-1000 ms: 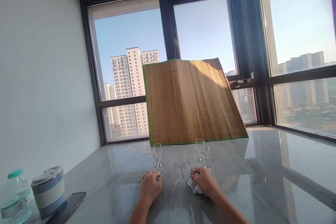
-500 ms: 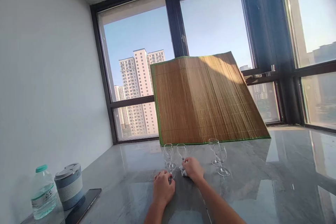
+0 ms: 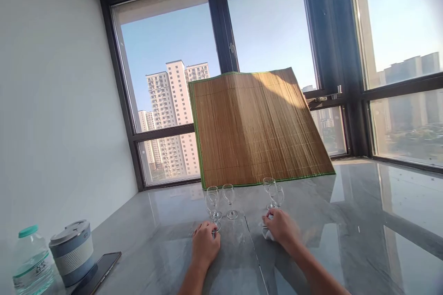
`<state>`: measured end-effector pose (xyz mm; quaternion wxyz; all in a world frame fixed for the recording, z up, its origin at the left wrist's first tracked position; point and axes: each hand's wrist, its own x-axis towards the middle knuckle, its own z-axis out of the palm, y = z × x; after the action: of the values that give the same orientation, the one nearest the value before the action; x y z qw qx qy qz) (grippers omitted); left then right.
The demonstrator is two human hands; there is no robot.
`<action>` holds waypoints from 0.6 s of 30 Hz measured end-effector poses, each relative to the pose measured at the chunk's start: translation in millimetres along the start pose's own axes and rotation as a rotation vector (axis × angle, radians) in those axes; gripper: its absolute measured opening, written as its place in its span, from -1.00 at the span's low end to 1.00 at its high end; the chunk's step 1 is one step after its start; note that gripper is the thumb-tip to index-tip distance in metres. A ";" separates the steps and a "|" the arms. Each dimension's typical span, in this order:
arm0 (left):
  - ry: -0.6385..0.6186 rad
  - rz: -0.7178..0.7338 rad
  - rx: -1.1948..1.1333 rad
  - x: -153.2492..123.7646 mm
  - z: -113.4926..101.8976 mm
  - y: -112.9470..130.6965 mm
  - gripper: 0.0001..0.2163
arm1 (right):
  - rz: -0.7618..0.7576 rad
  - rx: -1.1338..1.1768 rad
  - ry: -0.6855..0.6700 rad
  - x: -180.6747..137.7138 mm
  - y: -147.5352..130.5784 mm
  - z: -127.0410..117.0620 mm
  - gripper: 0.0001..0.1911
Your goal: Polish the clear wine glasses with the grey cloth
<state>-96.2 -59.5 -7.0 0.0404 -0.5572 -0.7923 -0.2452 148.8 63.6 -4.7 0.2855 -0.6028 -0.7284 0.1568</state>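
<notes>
Several small stemmed glasses stand on a glossy grey table [image 3: 346, 239]. My left hand [image 3: 205, 245] lies curled at the foot of the nearest left glass [image 3: 212, 199], fingers closed around its base. A second glass [image 3: 229, 196] stands free just to the right of it. My right hand [image 3: 282, 229] is closed on a crumpled white cloth [image 3: 267, 234] and rests on the table just in front of the right pair of glasses [image 3: 276, 195], near the foot of the closer one.
A bamboo mat [image 3: 256, 129] with a green edge leans against the window behind the glasses. At the near left stand a water bottle [image 3: 31, 262] and a lidded cup [image 3: 72, 251], with a dark phone [image 3: 98, 273] beside them. A white wall runs along the left.
My right hand carried one glass left, set it beside the left glass, and came back to the right pair with the cloth. My left hand stayed at its glass.
</notes>
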 end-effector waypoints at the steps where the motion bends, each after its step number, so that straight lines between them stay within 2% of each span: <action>1: 0.002 0.002 0.005 0.1 0.0 0.1 -0.76 | 0.046 -0.009 0.000 0.6 12.4 -8.1 -0.73; 4: 0.009 0.014 -0.007 0.2 0.2 -0.1 -0.76 | 0.170 -0.006 0.009 6.1 35.3 -23.1 -0.64; 8: 0.020 0.011 -0.045 0.7 2.3 -1.8 -0.77 | 0.244 0.048 -0.011 15.7 36.3 -23.6 -0.48; 18: 0.031 0.001 -0.047 1.7 4.1 -1.7 -0.77 | 0.131 0.111 -0.026 19.3 30.5 -15.8 -0.72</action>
<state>-97.5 -56.7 -10.6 0.0398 -0.5543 -0.7855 -0.2725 180.2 87.2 -5.3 0.2980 -0.6303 -0.6812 0.2233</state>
